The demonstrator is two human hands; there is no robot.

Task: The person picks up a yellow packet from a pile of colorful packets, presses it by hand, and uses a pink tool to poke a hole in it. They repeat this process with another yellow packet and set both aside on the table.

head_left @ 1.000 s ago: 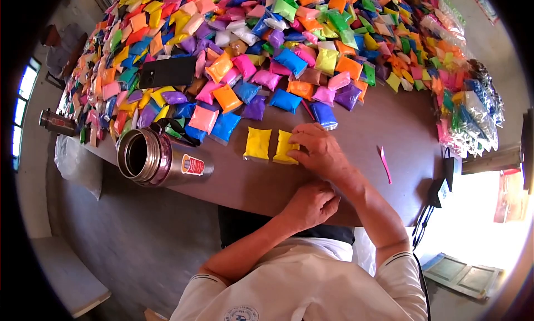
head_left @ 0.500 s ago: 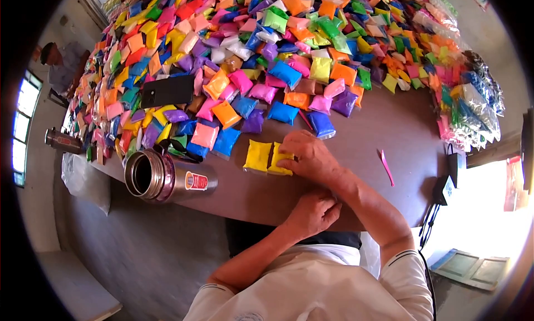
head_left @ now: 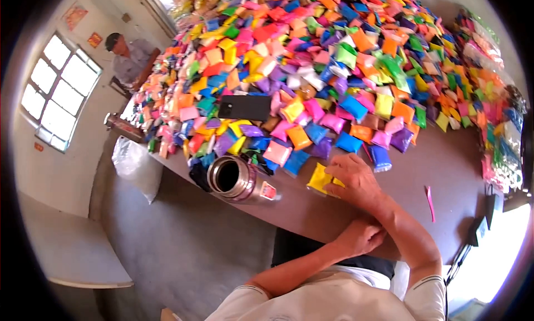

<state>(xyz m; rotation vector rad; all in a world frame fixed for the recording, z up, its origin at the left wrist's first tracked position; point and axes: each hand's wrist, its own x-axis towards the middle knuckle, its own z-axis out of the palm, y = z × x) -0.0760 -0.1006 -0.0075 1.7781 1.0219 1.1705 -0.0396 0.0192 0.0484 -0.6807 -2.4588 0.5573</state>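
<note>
Two small yellow packets lie side by side on the brown table, one the yellow packet at left [head_left: 319, 179]. My right hand [head_left: 356, 179] curls over the other, its fingertips gripping that packet, most of which is hidden by the hand. Closer to my body, under my right forearm, my left hand [head_left: 360, 237] rests at the table's edge with its fingers curled in. What it holds, if anything, is hidden. A blue-purple packet [head_left: 380, 158] lies just beyond my right hand.
A large heap of colourful packets [head_left: 311, 60] covers the far table [head_left: 453, 165]. An uncapped steel flask [head_left: 245, 182] stands at the left edge, with a black phone [head_left: 245, 107] on the heap behind it. A pink stick [head_left: 430, 204] lies at right. Another person [head_left: 130, 60] sits far left.
My view has swung to the left, so everything appears further right. My right hand now covers more of the second yellow packet. My left hand has stayed near the table's edge.
</note>
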